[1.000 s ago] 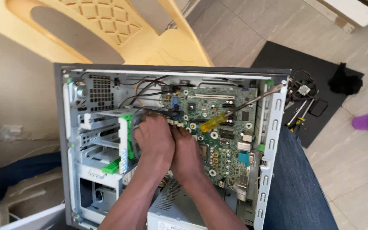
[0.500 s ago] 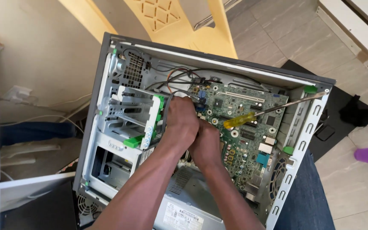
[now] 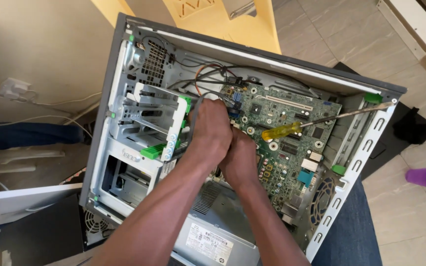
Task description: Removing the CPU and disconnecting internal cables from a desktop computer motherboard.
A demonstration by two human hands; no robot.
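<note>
An open grey desktop computer case (image 3: 252, 51) lies on its side with its green motherboard (image 3: 292, 143) exposed. My left hand (image 3: 212, 129) and my right hand (image 3: 240, 158) are pressed together, fingers curled down at the board's left edge beside the metal drive cage (image 3: 149, 116). Grey and black cables (image 3: 200, 83) run under my left hand. Whatever my fingers grip is hidden beneath them. A yellow-handled screwdriver (image 3: 282, 131) lies loose across the board, its shaft reaching the case's right rim.
The grey power supply (image 3: 208, 236) sits under my forearms. A yellow plastic chair (image 3: 223, 19) stands behind the case. On the tiled floor to the right are a black mat (image 3: 395, 143), a black cloth (image 3: 412, 125) and a purple bottle (image 3: 422, 176). White cables (image 3: 50, 106) trail at the left.
My view has swung and moved closer, so the case looks bigger and more tilted. Both hands stay clasped at the same spot on the board. The screwdriver has not moved.
</note>
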